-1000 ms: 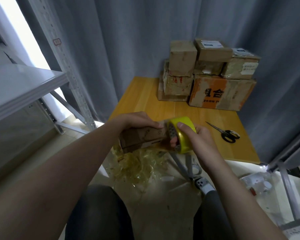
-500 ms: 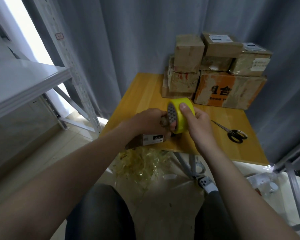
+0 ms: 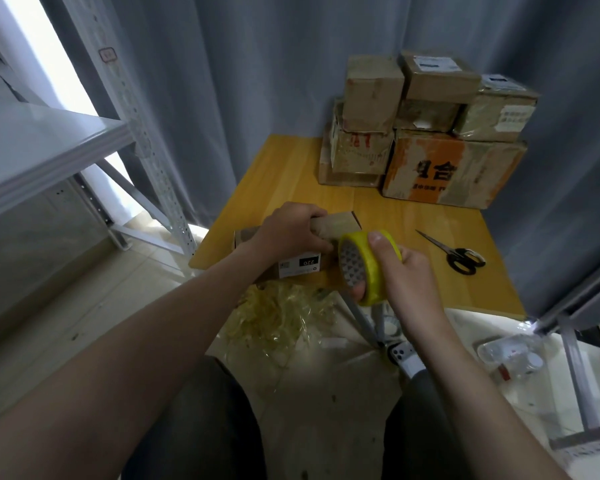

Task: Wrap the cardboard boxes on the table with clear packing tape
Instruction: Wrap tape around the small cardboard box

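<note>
Left hand [image 3: 293, 233] pins small box [image 3: 288, 249] at tabletop [image 3: 378, 216] edge, bracing it while right hand [image 3: 404, 271] grips tape roll [image 3: 364, 266] against its end.

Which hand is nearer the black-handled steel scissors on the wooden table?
Right. The right hand, gripping the yellow tape roll, sits just left of the black-handled steel scissors; the left hand grips the small brown cardboard box farther left.

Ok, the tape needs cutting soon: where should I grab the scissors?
Take the scissors by the black handle loops, coming from the near right. They lie flat on the table, blades pointing far-left, with the handles nearest the right hand.
</note>
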Demonstrator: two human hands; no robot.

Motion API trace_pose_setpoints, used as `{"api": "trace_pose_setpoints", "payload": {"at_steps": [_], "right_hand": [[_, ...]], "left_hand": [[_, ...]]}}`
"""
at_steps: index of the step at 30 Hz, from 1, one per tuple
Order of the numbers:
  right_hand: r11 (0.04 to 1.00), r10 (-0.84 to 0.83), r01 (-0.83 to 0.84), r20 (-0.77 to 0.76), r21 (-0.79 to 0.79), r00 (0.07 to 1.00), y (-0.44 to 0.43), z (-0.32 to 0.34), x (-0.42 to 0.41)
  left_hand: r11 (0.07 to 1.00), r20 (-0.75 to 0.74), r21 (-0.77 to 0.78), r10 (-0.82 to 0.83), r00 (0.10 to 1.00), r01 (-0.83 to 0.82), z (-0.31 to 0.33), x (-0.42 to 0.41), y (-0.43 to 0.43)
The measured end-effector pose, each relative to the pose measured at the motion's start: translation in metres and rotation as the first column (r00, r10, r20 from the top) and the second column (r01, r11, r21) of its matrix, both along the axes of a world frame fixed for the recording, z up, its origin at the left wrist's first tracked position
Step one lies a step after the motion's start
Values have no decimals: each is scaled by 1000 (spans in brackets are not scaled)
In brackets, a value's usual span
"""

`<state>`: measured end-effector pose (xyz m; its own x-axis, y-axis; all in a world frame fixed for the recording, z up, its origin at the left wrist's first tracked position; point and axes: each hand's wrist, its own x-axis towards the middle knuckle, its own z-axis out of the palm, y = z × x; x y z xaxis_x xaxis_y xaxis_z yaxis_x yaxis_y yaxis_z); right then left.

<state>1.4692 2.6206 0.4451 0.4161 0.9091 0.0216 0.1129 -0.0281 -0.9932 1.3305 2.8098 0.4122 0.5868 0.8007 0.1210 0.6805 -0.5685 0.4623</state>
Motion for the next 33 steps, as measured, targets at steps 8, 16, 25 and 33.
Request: {"api": "trace_pose_setpoints", "payload": {"at_steps": [8,16,25,33], "right_hand": [[991,19,-21,-10,-129,1000,-22,-54,-13],[982,75,-72,13,-175,997,-22,-77,-18],[995,-89,96,283,-11,955,18,-31,29],[981,192,-166,690,-105,698,123,-4,-19]], "left_hand": [[999,6,-25,-29,1000,29,3,-2,-5],[996,-13,-64,-70,997,69,8,-3,-1],[992,-63,-83,-103,993,97,11,-5,-2],[984,-97,-6,-179,979,179,10,-6,2]]}}
